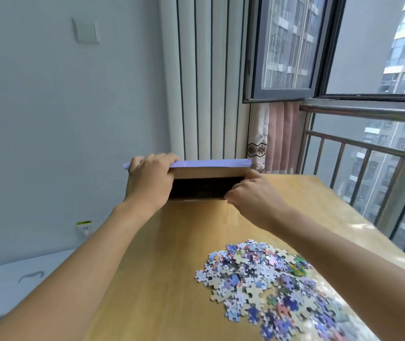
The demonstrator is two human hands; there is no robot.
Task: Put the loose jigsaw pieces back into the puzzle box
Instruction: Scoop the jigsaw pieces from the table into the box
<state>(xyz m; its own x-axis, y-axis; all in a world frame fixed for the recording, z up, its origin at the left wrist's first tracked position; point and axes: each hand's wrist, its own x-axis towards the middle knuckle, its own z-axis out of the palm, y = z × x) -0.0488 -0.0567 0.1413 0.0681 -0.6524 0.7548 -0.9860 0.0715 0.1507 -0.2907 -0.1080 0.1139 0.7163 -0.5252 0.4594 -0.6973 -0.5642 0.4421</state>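
Observation:
The puzzle box [208, 188] stands at the far end of the wooden table [172, 254], its dark inside facing me and its lilac lid [211, 163] raised along the top. My left hand [151, 178] grips the box's left end, fingers curled over the lid edge. My right hand [253, 195] holds the box's right end, low by the table. A heap of loose jigsaw pieces [270, 279], mostly blue, purple and white, lies on the table near me at the right, under my right forearm.
A white radiator [206, 82] and a curtain [272, 139] stand behind the box. To the right are a metal railing [368, 153] and an open window. A white storage bin [12, 274] sits low at the left, below a wall socket [84, 227].

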